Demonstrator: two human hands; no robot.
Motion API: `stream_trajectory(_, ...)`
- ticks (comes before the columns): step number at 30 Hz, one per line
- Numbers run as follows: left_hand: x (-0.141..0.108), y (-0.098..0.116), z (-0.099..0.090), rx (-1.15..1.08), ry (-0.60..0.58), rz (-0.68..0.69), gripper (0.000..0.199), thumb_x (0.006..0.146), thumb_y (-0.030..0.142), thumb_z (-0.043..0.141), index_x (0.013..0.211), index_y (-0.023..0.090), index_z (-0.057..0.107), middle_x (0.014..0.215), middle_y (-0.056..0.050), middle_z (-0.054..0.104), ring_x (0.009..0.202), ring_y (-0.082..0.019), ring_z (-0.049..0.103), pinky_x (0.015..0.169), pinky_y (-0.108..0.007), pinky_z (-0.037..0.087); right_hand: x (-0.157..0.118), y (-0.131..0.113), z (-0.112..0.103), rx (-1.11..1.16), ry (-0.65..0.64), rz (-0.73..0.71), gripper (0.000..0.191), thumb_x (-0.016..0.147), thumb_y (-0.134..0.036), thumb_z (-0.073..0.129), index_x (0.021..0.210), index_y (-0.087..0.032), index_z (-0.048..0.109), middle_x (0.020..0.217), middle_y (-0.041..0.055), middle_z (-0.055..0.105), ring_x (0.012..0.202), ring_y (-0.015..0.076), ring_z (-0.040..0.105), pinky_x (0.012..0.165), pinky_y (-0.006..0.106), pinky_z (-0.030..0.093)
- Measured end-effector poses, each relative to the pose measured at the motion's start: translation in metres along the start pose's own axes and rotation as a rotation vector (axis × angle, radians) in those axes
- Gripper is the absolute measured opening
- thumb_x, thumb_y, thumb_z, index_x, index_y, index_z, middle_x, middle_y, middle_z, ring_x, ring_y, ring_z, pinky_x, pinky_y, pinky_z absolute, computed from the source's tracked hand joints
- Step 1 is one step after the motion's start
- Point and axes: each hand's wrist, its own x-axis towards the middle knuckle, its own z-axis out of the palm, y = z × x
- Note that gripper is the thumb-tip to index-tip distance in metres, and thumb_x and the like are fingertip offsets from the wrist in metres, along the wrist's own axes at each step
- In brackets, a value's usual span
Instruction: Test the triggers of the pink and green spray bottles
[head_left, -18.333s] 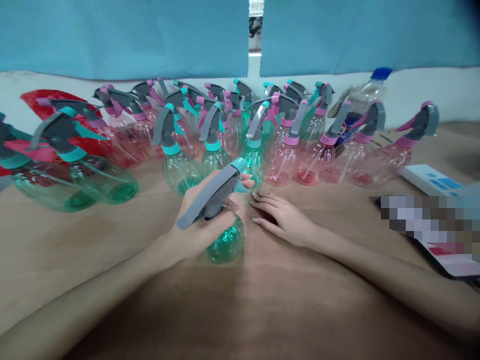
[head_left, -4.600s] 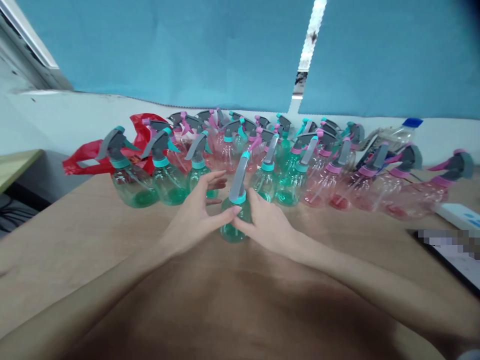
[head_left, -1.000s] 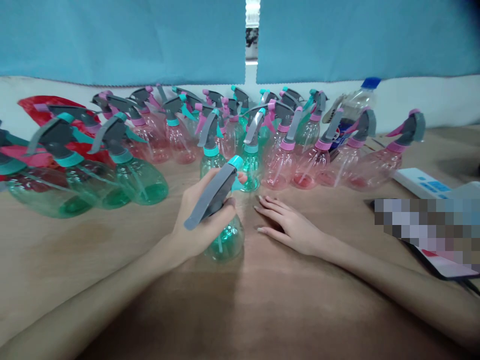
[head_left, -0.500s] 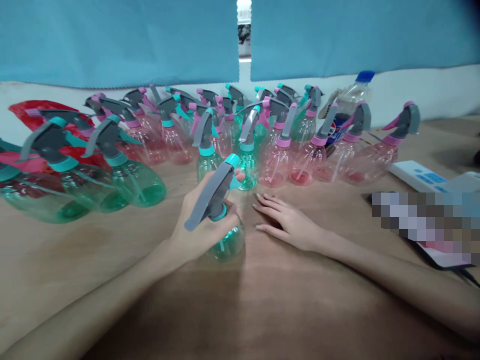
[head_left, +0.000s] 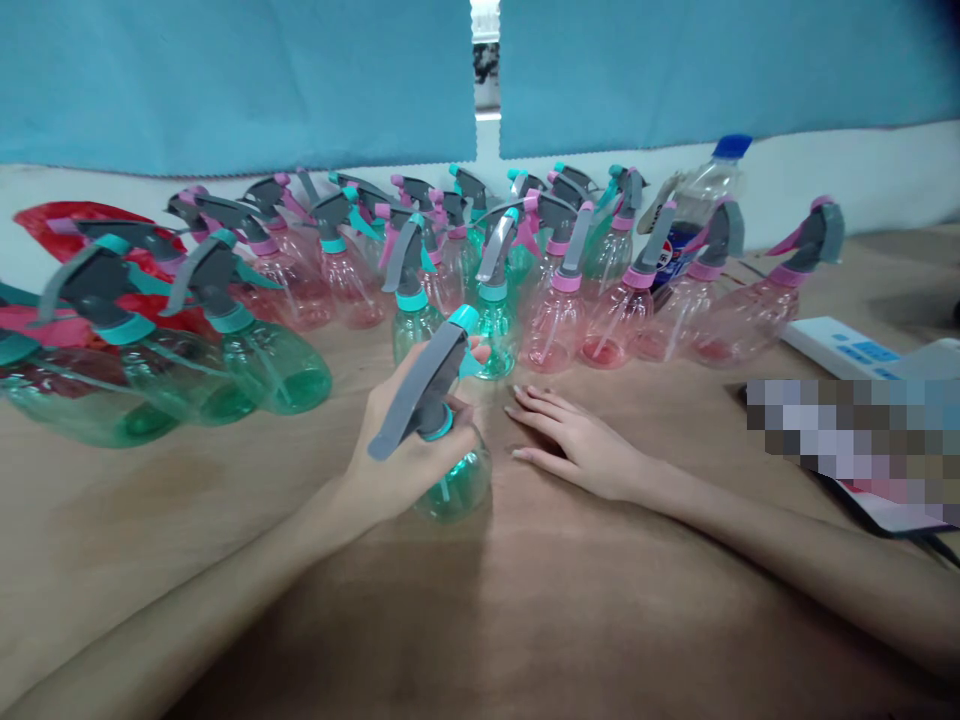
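Our left hand (head_left: 405, 470) grips a headed green sprayer (head_left: 424, 390); our right hand (head_left: 581, 440), fingers slightly parted, holds nothing; headed bottles (head_left: 553, 335) stand toward the table's (head_left: 600, 590) far edge.

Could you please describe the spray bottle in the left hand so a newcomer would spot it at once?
Below the blue cloth lies a wooden table with a crowd of green and pink spray bottles. In front of that crowd, the left hand grips a green bottle with a grey head and teal collar. Unlike its neighbours, it is held in a hand.
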Motion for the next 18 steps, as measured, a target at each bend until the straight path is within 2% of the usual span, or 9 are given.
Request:
stream_trajectory(5, -0.0013, -0.0006, -0.0009, -0.005, -0.018, -0.009, 0.044, 0.071, 0.016, 0.059, 0.115, 0.02, 0.055, 0.103, -0.005, 0.068, 0.06, -0.012, 0.056, 0.063, -0.025, 0.051, 0.0004, 0.0009, 0.0005, -0.005, -0.005, -0.006, 0.06, 0.095, -0.054, 0.043, 0.141, -0.016, 0.047, 0.148, 0.014, 0.044, 0.142, 0.0291, 0.032, 0.115, 0.052, 0.03)
stream_trajectory(11, -0.0013, -0.0006, -0.0016, -0.027, -0.032, 0.007, 0.042, 0.071, 0.016, 0.06, 0.113, 0.022, 0.056, 0.119, -0.006, 0.066, 0.062, -0.012, 0.058, 0.065, -0.026, 0.053, 0.0, 0.0019, 0.0013, 0.008, 0.001, -0.002, 0.058, 0.095, -0.054, 0.043, 0.143, -0.021, 0.046, 0.15, 0.0113, 0.042, 0.142, 0.0287, 0.032, 0.114, 0.054, 0.03)
stream_trajectory(18, -0.0007, 0.0001, -0.0016, -0.032, -0.033, 0.003, 0.044, 0.072, 0.017, 0.06, 0.115, 0.021, 0.055, 0.121, -0.007, 0.066, 0.062, -0.011, 0.058, 0.066, -0.027, 0.053, -0.0005, 0.0019, 0.0019, 0.028, 0.021, -0.004, 0.057, 0.094, -0.053, 0.046, 0.142, -0.022, 0.048, 0.149, 0.0107, 0.043, 0.141, 0.0298, 0.033, 0.114, 0.054, 0.031)
